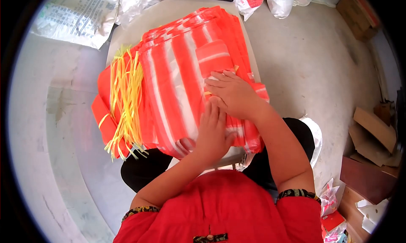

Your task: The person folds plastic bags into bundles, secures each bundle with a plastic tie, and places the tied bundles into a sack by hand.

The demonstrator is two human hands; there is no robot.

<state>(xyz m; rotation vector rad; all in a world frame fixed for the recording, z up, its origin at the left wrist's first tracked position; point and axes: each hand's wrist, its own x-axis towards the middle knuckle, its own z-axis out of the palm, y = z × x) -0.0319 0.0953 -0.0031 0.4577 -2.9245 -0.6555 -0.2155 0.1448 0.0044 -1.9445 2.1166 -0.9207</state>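
Observation:
A thick stack of red-and-white striped plastic bags (169, 73) lies on a pale seat in front of me. On its right side is a small folded red bundle (213, 56) with a narrow yellow strip (236, 68) across it. My right hand (233, 95) lies flat over this bundle, fingers stretched to the left and covering part of the strip. My left hand (212, 131) rests just below it with fingers straight and pointing away from me, fingertips against the right hand's thumb. Whatever is beneath the fingers is hidden. Loose yellow ribbons (127, 103) hang over the stack's left side.
The stack sits on a pale stool or chair (163, 12) between my knees. White plastic sacks (76, 16) lie at the upper left. Cardboard boxes (376, 135) and packaging (332, 222) are on the floor to the right, with another box (359, 16) at the upper right.

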